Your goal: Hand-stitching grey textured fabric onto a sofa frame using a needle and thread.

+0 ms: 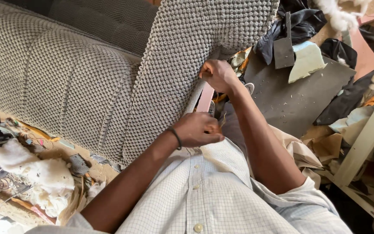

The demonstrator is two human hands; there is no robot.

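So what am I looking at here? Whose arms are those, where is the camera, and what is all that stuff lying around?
There is no machine here. The camera sits on a person's head and looks down, so you see their own checked shirt and both arms. The left hand, with a dark band at the wrist, is pinched shut near the lower edge of a grey bobbled upholstery cover; what it pinches is too small to tell. The right hand grips that same edge higher up. The cover belongs to a padded sofa piece lying beside the person. On the floor lie white stuffing, a dark board, a pale foam offcut, black fabric scraps and a pale wooden frame.
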